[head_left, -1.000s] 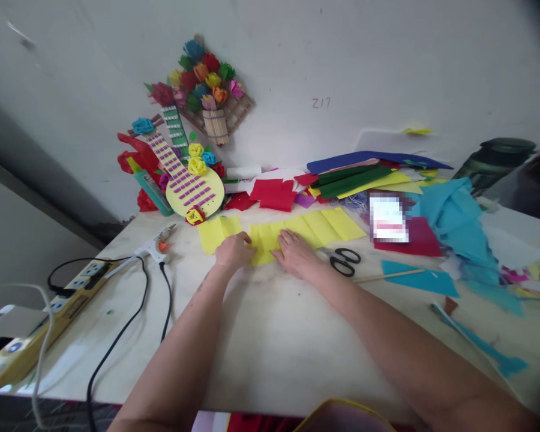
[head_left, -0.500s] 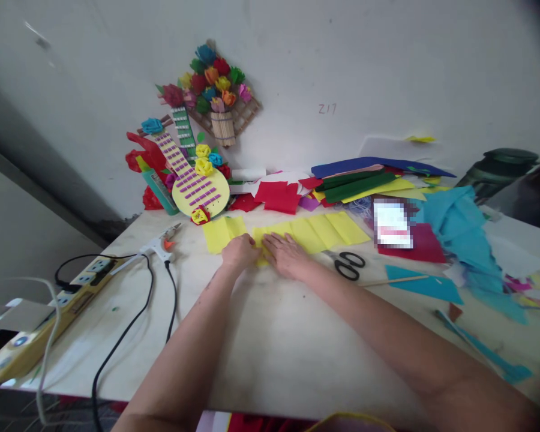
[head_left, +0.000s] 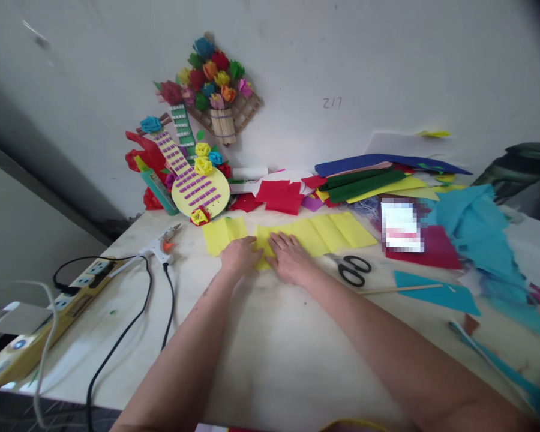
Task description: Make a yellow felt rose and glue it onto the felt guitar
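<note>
A long strip of creased yellow paper [head_left: 324, 234] lies across the table, and a shorter yellow piece [head_left: 222, 231] lies at its left. My left hand [head_left: 240, 257] is closed, its fingers curled at the left end of the strip, pinching the paper there; the fingertips are partly hidden. My right hand [head_left: 290, 258] rests flat on the strip just beside it, fingers stretched out over the paper. Close to the right hand, black-handled scissors [head_left: 354, 270] lie with their blades partly against the strip's lower edge.
A glue gun [head_left: 158, 247] with a black cord lies left, near a yellow power strip [head_left: 58, 318]. Paper-flower crafts [head_left: 200, 186] and a glue bottle [head_left: 159, 189] stand behind. Coloured sheets [head_left: 364, 180], a blurred phone [head_left: 401, 225], a stick [head_left: 405, 289] and blue paper [head_left: 441, 294] lie right.
The camera view has shifted slightly. The right hand has slid a little to the right on the yellow strip; the left hand stays nearly in place, still curled at the paper.
</note>
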Available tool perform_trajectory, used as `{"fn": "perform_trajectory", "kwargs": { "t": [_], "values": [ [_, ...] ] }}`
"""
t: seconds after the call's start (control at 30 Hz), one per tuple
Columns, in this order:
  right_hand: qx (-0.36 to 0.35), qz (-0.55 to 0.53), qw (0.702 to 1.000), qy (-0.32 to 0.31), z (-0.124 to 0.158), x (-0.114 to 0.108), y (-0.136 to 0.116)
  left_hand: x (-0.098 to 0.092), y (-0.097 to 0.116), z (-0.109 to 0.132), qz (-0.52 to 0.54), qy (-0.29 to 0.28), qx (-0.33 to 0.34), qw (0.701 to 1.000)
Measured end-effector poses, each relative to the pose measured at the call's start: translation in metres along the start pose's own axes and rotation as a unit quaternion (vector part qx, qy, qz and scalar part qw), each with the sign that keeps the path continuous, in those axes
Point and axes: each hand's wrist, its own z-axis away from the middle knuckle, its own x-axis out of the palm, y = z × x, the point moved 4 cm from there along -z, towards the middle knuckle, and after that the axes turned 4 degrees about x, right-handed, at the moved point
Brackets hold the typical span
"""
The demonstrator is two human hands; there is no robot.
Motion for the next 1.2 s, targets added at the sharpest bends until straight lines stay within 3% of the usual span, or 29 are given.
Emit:
{"fn": "perform_trajectory", "kwargs": {
  "t": [0.33, 0.57, 1.0, 1.2],
  "values": [
    [-0.001, 0.001, 1.0, -0.002, 0.0, 0.0, 0.0, -0.001, 0.002, -0.001, -0.06, -0.024, -0.004, 0.998],
    [0.001, 0.005, 1.0, -0.009, -0.001, 0.0, -0.001, -0.001, 0.008, 0.005, -0.109, -0.025, 0.043, 0.993],
    [-0.001, 0.012, 1.0, -0.011, -0.002, 0.004, 0.002, -0.002, 0.009, 0.005, -0.122, -0.021, 0.03, 0.992],
    [-0.083, -0.002, 0.996, 0.015, -0.004, -0.007, -0.003, -0.004, 0.009, 0.006, -0.117, -0.025, 0.024, 0.993]
  ]
}}
